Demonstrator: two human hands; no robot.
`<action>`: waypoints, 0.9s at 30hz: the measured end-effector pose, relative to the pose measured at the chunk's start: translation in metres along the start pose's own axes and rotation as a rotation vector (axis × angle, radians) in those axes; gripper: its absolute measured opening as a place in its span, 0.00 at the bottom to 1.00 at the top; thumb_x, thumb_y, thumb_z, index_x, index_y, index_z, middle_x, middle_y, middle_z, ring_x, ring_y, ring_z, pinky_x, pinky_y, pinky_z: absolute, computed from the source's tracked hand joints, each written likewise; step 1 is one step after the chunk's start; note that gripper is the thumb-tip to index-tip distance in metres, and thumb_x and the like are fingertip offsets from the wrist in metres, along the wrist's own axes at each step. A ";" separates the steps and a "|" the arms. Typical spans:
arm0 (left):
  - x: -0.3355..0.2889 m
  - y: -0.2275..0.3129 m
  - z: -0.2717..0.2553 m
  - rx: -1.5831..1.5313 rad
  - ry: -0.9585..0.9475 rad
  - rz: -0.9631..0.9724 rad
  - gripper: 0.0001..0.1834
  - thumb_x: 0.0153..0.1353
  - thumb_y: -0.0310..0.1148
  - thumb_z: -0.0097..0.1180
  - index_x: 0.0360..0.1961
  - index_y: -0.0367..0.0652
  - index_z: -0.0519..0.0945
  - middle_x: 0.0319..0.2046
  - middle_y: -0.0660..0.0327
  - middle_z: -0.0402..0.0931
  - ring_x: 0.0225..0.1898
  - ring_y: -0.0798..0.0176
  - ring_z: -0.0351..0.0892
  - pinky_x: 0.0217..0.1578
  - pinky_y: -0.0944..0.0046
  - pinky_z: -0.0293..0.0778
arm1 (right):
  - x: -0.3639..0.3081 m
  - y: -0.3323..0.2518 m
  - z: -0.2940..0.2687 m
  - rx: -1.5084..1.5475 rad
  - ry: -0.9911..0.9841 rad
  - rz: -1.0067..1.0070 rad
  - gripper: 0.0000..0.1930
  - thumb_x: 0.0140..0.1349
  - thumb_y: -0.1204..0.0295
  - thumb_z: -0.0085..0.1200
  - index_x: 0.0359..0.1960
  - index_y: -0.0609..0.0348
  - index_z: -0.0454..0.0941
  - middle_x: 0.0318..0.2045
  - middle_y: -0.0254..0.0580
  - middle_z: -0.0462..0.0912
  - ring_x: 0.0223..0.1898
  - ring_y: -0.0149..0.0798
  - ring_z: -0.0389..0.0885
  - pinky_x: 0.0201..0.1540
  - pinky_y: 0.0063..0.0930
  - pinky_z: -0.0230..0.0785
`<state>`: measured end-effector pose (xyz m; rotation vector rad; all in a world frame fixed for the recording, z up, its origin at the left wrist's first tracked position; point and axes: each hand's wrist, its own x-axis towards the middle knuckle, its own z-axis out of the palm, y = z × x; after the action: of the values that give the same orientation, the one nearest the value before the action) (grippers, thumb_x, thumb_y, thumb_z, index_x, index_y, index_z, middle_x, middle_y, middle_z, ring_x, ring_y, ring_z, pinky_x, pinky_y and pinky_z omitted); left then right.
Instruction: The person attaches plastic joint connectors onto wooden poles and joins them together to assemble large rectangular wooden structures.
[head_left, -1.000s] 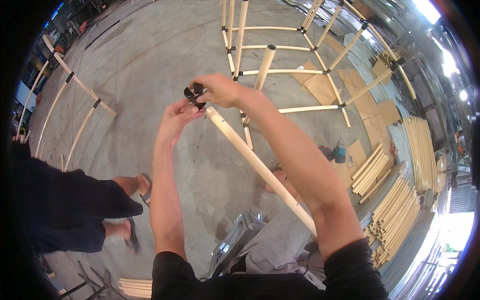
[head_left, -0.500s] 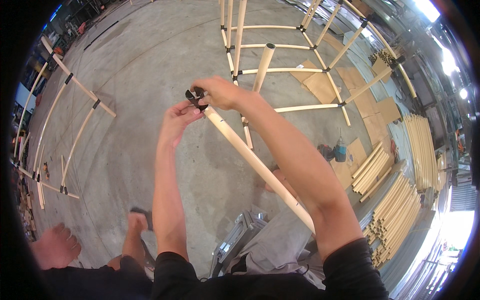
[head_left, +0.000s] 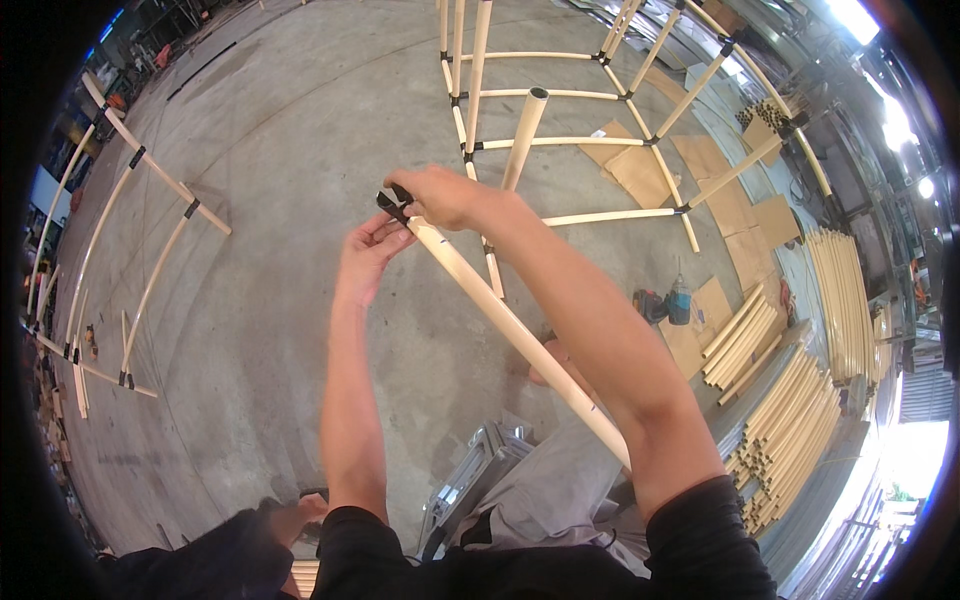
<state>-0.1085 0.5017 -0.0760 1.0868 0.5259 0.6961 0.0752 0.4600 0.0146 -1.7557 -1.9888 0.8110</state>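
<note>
A long cream pipe (head_left: pixel 515 335) slants from beneath my right upper arm up to both my hands. At its upper end sits a black pipe joint (head_left: pixel 392 206), its jaws standing apart. My right hand (head_left: pixel 447 200) curls over the joint from the right, with the fingertips partly hidden behind it. From the left and below, my left hand (head_left: pixel 368 258) pinches the joint where it meets the pipe's end. A small blue mark shows on the pipe just below my fingers.
Pipe frames with black joints stand at the right (head_left: pixel 560 141) and left (head_left: pixel 160 175). A cordless drill (head_left: pixel 678 302) stands near cardboard (head_left: pixel 640 175). Several stacked pipes (head_left: pixel 790 430) lie at right. A grey metal case (head_left: pixel 480 465) is near me; another person's dark sleeve (head_left: pixel 210 555) shows lower left.
My left hand and forearm have shifted slightly right, and the joint has tilted a little in my fingers. At lower left, the other person's hand has left its former place.
</note>
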 end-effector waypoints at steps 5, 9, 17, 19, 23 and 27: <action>-0.001 -0.004 0.008 -0.033 -0.003 0.049 0.25 0.62 0.21 0.60 0.60 0.31 0.73 0.49 0.54 0.82 0.51 0.60 0.82 0.60 0.59 0.75 | -0.005 -0.005 -0.007 0.011 -0.036 0.012 0.22 0.67 0.73 0.52 0.63 0.57 0.66 0.47 0.55 0.82 0.49 0.56 0.79 0.49 0.47 0.71; -0.006 -0.006 0.012 -0.051 -0.007 0.067 0.25 0.62 0.21 0.60 0.61 0.31 0.73 0.50 0.54 0.81 0.51 0.61 0.81 0.60 0.59 0.75 | -0.013 -0.009 -0.007 -0.029 -0.055 0.008 0.21 0.69 0.71 0.52 0.62 0.57 0.66 0.44 0.55 0.82 0.47 0.56 0.79 0.47 0.47 0.70; -0.008 -0.020 0.003 -0.055 0.019 0.128 0.27 0.60 0.20 0.62 0.62 0.32 0.72 0.54 0.54 0.78 0.54 0.62 0.80 0.58 0.60 0.77 | -0.025 -0.006 0.001 0.053 0.053 -0.014 0.20 0.69 0.68 0.52 0.59 0.59 0.66 0.41 0.57 0.81 0.45 0.59 0.78 0.46 0.49 0.70; -0.006 -0.020 0.006 -0.026 0.042 0.148 0.28 0.59 0.20 0.63 0.61 0.33 0.72 0.55 0.54 0.78 0.54 0.63 0.80 0.57 0.61 0.77 | -0.027 0.002 0.003 0.072 0.087 -0.014 0.19 0.69 0.68 0.53 0.58 0.59 0.66 0.41 0.57 0.81 0.44 0.59 0.78 0.46 0.49 0.70; -0.002 -0.024 0.002 0.004 0.063 0.158 0.27 0.59 0.19 0.63 0.61 0.33 0.72 0.56 0.55 0.77 0.54 0.63 0.80 0.57 0.63 0.76 | -0.023 0.003 -0.001 0.060 0.045 -0.046 0.17 0.69 0.68 0.53 0.56 0.60 0.67 0.40 0.56 0.81 0.43 0.60 0.78 0.46 0.49 0.70; 0.002 -0.025 0.002 0.030 0.012 0.184 0.27 0.60 0.19 0.63 0.61 0.34 0.71 0.55 0.56 0.77 0.55 0.64 0.79 0.57 0.64 0.76 | -0.024 0.010 -0.001 0.125 0.025 -0.106 0.16 0.68 0.68 0.54 0.53 0.61 0.70 0.40 0.56 0.82 0.43 0.58 0.79 0.46 0.48 0.70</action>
<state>-0.0998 0.4944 -0.0988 1.1692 0.4519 0.8580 0.0877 0.4375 0.0117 -1.5693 -1.9524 0.8541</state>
